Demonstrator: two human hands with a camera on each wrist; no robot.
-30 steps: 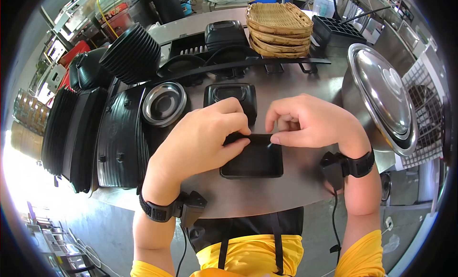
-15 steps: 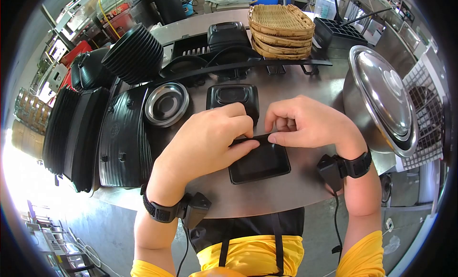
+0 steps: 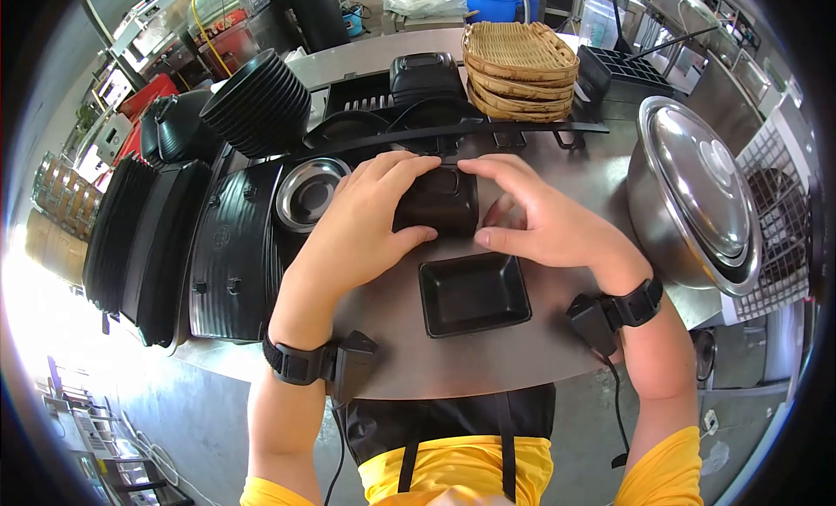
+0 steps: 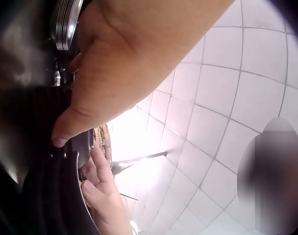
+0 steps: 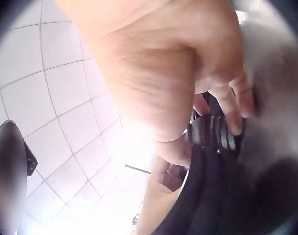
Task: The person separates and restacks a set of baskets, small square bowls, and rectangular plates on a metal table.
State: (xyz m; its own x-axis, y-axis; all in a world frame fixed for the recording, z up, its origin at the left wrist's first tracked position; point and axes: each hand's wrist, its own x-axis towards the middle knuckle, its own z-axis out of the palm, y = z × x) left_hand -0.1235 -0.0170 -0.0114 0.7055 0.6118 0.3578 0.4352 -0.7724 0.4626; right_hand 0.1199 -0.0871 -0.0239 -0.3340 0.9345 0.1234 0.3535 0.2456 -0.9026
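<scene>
A small rectangular black tray (image 3: 475, 295) lies with its hollow side up on the steel table (image 3: 557, 323). Just behind it sits a stack of upturned black trays (image 3: 448, 201), its stacked rims showing as ridges in the right wrist view. My left hand (image 3: 361, 210) is at the stack's left side, fingers toward the far edge and thumb toward the near one. On the right side my right hand (image 3: 553, 219) spans it the same way, thumb at the near corner. Both hands have spread, relaxed fingers. The left hand hides part of the stack.
Stacked metal dishes (image 3: 309, 197) and ribbed black boards (image 3: 231, 253) stand left. Behind are tilted black bowls (image 3: 257, 101), a low black rail (image 3: 522, 130) and woven baskets (image 3: 518, 62). A large lidded steel pot (image 3: 697, 192) stands right.
Both hands have let go of the near tray's far edge and moved away from me to the upturned stack. The near tray was tilted and shifted right, and now lies flat.
</scene>
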